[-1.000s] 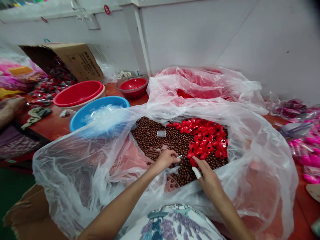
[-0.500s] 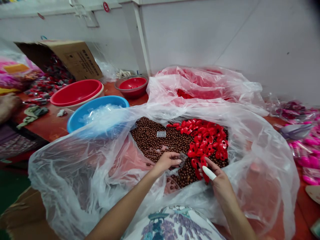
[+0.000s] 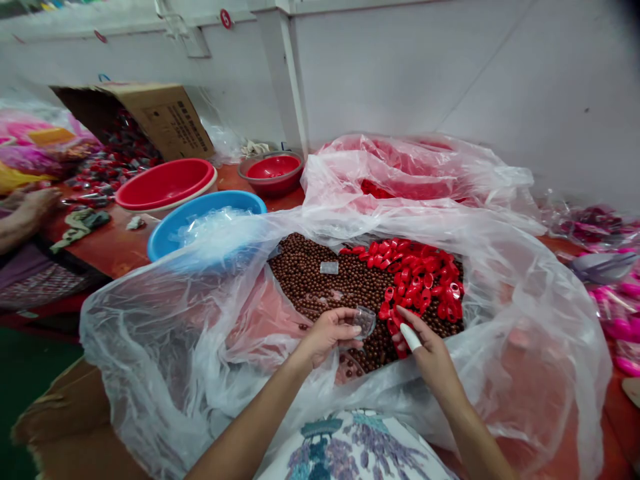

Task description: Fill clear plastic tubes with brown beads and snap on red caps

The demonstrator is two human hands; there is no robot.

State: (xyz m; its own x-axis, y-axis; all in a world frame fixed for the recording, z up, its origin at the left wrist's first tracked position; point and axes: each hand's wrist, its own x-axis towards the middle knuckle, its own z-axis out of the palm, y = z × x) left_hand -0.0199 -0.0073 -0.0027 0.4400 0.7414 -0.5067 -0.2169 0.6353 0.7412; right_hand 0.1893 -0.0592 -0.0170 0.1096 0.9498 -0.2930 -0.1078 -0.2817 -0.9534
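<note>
My left hand (image 3: 333, 335) pinches a small clear plastic container (image 3: 366, 322) by its near edge, over the brown beads. My right hand (image 3: 425, 343), with a white cover on one finger, has its fingers closed around a red plastic piece (image 3: 397, 318) at the near edge of the pile. Its fingers partly hide that piece. Brown round beads (image 3: 320, 287) lie spread inside a translucent plastic sheet (image 3: 165, 333). A heap of glossy red plastic pieces (image 3: 425, 273) rests on them at the right. Another clear container (image 3: 329, 267) lies on the beads.
A blue basin (image 3: 160, 233) of clear plastic pieces stands at the left, near a red basin (image 3: 165, 183) and a smaller red bowl (image 3: 273, 167). Behind are a tipped cardboard box (image 3: 165, 120) and a wrapped red heap (image 3: 410, 160). Another person's hand (image 3: 35, 207) is at far left.
My left hand has turned the clear container more upright. My right hand has shifted slightly left, towards the container, with the red piece. The view has swung a little left.
</note>
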